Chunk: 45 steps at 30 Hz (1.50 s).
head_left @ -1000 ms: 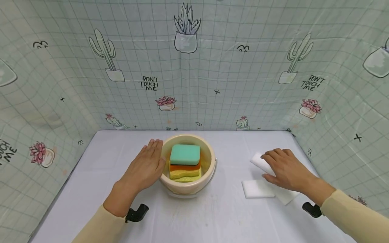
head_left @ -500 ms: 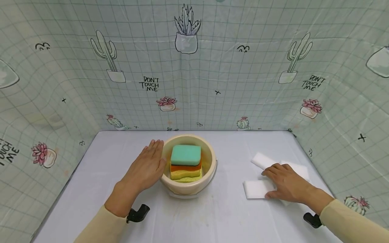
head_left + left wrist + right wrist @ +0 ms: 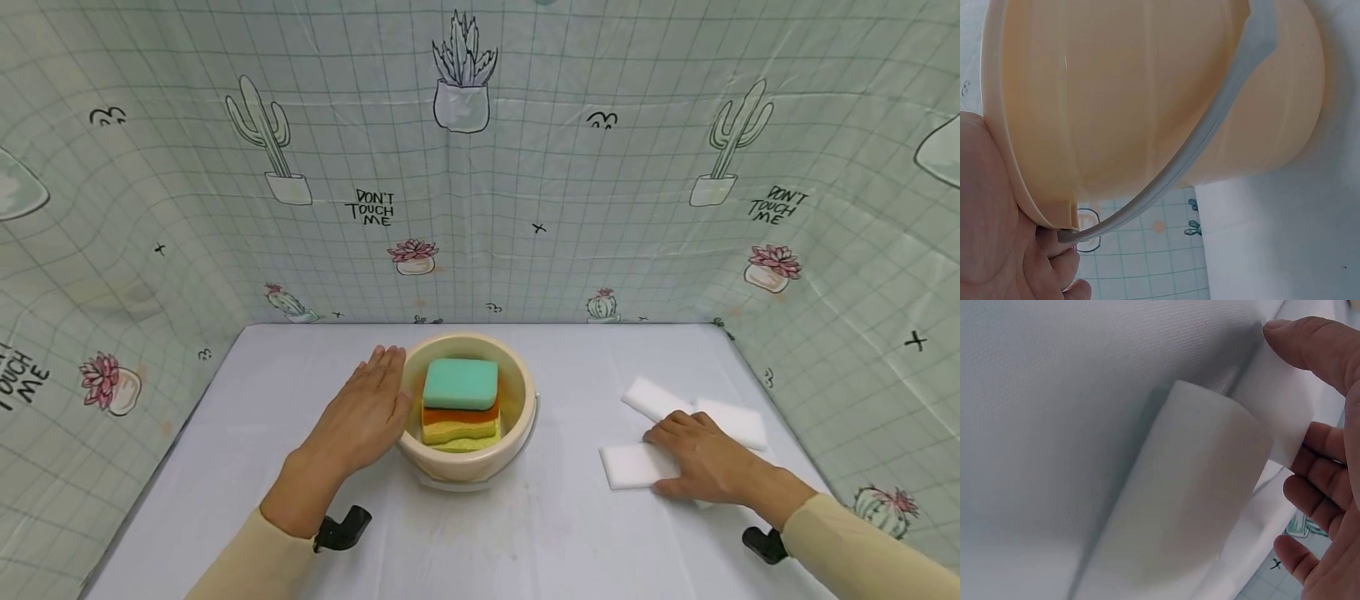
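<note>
A cream bucket (image 3: 517,433) stands mid-table, stacked inside with a turquoise sponge (image 3: 461,384), an orange layer and yellow sponges (image 3: 459,430). My left hand (image 3: 360,417) rests flat against the bucket's left rim, fingers straight; in the left wrist view the grey handle (image 3: 1191,150) hangs down the bucket's side near the fingers. Over the white melamine sponges at right lies my right hand (image 3: 705,458). Its thumb and fingers span opposite edges of the leftmost white sponge (image 3: 630,465), also seen in the right wrist view. Another white sponge (image 3: 1175,494) lies beneath the palm, mostly hidden from the head camera.
Two more white sponges lie beyond the right hand, one angled (image 3: 651,396) and one farther right (image 3: 738,423). A white cloth covers the table (image 3: 555,533). A grid-patterned curtain (image 3: 540,167) with cactus drawings encloses the back and sides.
My right hand has come down and toward me, from above the angled white sponge onto the leftmost one. The far-right sponge has come into sight. My left hand stays on the bucket.
</note>
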{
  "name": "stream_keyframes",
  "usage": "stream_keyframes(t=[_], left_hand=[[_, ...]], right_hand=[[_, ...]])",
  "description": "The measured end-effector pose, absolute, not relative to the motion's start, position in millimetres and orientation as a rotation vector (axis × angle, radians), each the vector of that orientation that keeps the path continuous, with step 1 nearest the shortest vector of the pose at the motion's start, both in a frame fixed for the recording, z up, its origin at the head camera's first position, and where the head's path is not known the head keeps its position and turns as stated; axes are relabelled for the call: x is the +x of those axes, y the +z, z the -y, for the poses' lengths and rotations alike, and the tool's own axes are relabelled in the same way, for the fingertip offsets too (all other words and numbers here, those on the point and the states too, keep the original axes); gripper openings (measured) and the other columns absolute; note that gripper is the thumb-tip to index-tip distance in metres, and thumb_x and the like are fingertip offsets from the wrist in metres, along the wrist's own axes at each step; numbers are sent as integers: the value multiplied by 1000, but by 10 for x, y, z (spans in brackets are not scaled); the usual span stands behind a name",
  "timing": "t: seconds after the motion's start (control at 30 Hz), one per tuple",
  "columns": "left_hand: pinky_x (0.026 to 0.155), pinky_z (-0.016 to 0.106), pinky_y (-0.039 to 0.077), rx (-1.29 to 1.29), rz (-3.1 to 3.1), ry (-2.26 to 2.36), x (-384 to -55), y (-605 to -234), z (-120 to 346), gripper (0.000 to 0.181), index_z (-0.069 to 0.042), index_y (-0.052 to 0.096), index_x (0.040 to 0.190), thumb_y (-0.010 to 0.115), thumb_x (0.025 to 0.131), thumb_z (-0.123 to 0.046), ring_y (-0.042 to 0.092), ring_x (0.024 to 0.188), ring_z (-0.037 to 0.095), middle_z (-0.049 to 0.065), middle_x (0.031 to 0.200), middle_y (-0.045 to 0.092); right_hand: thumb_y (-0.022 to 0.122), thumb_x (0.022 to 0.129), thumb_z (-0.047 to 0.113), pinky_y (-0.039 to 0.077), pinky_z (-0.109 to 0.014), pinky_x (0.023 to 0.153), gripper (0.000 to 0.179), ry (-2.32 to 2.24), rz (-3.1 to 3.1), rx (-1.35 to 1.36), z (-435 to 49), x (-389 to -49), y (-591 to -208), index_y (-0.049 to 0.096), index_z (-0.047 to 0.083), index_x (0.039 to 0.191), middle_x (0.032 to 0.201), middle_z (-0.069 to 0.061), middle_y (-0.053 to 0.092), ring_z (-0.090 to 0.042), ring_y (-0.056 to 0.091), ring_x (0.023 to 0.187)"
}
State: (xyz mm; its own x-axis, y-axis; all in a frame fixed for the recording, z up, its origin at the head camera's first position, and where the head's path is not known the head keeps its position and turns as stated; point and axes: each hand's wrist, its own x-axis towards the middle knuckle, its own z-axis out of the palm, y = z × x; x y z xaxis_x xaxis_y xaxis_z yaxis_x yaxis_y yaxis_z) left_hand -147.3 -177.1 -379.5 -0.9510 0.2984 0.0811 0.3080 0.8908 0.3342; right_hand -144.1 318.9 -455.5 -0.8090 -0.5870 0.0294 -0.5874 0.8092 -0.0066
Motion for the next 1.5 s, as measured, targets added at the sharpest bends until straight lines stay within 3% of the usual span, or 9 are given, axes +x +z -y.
stream_keyframes(t=[0.3,0.37,0.47,0.53,0.57,0.7,0.87,1.5], left_hand=[[132,54,19,-478,3037,-538,-1481,-3813,1776,64,6,24,164,38,112,-28,19,163,37,22,172,28],[132,54,19,-481,3035,-538,-1482,-3816,1776,64,6,24,164,39,112,-27,19,162,37,22,171,28],[132,54,20,-482,3031,-536,-1481,-3818,1777,63,6,25,164,38,112,-27,20,162,38,23,171,29],[132,54,20,-483,3030,-535,-1478,-3819,1778,63,7,25,164,38,112,-27,20,162,38,23,171,29],[132,54,20,-483,3030,-534,-1477,-3819,1778,63,7,25,164,38,112,-27,20,162,38,23,171,29],[132,54,19,-484,3030,-526,-1472,-3815,1778,63,7,25,164,38,112,-26,20,162,38,23,171,29],[133,54,19,-481,3031,-521,-1470,-3808,1779,63,7,25,164,38,112,-27,19,162,38,23,171,29],[133,54,19,-486,3027,-497,-1480,-3807,1779,64,7,26,164,39,111,-27,20,162,38,24,170,30]], right_hand=[[88,75,49,47,-53,81,66,13,2634,848,-3043,-1717,-4612,63,3,115,109,-14,64,-36,58,104],[78,85,60,47,-53,78,67,15,2574,819,-3005,-1784,-4603,63,1,113,107,-17,64,-39,58,101],[50,97,75,46,-53,75,79,37,2515,789,-2940,-1863,-4574,62,-1,112,104,-18,63,-42,56,98],[32,100,79,45,-53,74,87,50,2486,778,-2891,-1904,-4547,62,-2,111,102,-19,62,-43,55,96],[31,100,79,45,-53,74,88,56,2474,775,-2866,-1922,-4528,61,-3,111,102,-20,62,-44,54,96],[47,97,69,44,-53,74,76,56,2436,767,-2768,-1987,-4443,59,-4,109,101,-21,61,-45,53,95],[61,83,57,43,-53,73,65,61,2404,757,-2663,-2052,-4335,58,-4,107,101,-21,60,-46,52,96],[60,83,57,42,-53,74,67,42,2367,775,-2472,-2113,-4018,57,-5,109,100,-21,57,-45,51,94]])
